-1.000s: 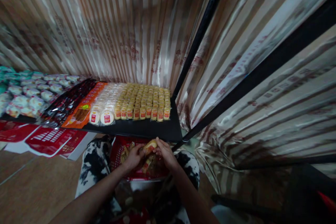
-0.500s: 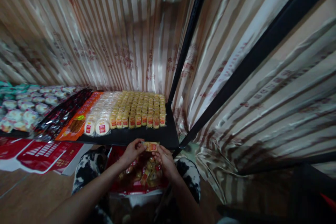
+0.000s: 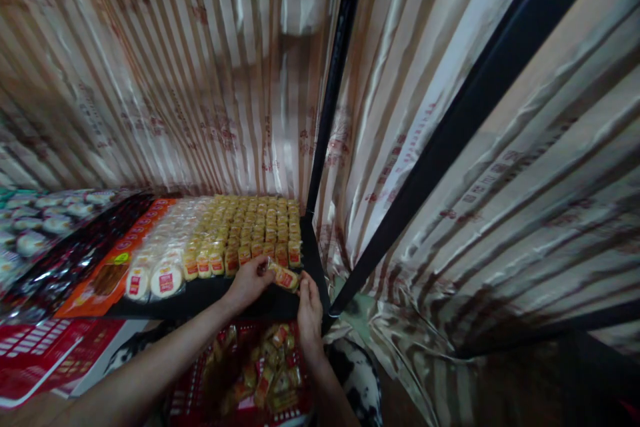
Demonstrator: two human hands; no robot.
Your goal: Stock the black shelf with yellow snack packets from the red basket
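Note:
Between my two hands is a small wrapped cake (image 3: 284, 277) in clear packaging with a red-and-yellow label. My left hand (image 3: 253, 283) pinches its left end, and the fingers of my right hand (image 3: 309, 303) close on its right end. It hovers over the front edge of the black shelf (image 3: 210, 300), just before the rows of similar wrapped cakes (image 3: 250, 233) standing upright. Below my hands a red basket (image 3: 187, 383) holds a loose heap of wrapped cakes (image 3: 265, 367).
Left of the rows lie round white packaged pastries (image 3: 166, 281), orange packets (image 3: 107, 277), dark shiny packets (image 3: 70, 253) and white packs (image 3: 35, 243). Red baskets (image 3: 40, 360) are at lower left. Black posts (image 3: 330, 107) and striped curtains (image 3: 225, 93) surround the shelf.
Both hands have moved forward with the wrapped cake, from over the basket to over the shelf's front edge. The camera view has shifted, bringing the shelf and basket closer.

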